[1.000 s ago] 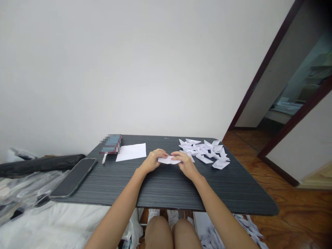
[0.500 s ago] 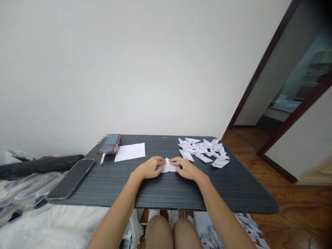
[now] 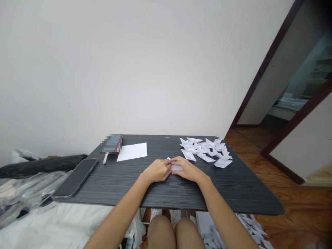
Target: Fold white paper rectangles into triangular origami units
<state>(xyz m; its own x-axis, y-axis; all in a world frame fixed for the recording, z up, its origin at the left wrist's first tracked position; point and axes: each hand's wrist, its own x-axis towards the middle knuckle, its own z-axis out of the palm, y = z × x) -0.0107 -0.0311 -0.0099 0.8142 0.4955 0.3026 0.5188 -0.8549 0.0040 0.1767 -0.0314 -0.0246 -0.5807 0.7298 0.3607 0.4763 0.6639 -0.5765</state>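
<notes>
A small folded piece of white paper (image 3: pixel 176 167) lies on the dark table, mostly covered by my two hands. My left hand (image 3: pixel 158 170) is closed over its left part, fingers bent against the paper. From the right, my right hand (image 3: pixel 184 167) grips the same piece, with the thumb near its lower edge and the fingers at its top. A small white tip shows above the fingers. To the right sits a pile of folded white paper pieces (image 3: pixel 206 151). Left of my hands is a flat white sheet (image 3: pixel 133 152).
A black phone (image 3: pixel 75 180) lies at the table's left edge. Behind it are a blurred-out item (image 3: pixel 112 143) and a small white stick-like object (image 3: pixel 105 159). More folded paper (image 3: pixel 251 226) is below the table's right side. Plastic-wrapped bundles (image 3: pixel 31 193) are at the left.
My left hand has moved right across the paper, up against my right hand, covering the paper's left half. The view has shifted slightly.
</notes>
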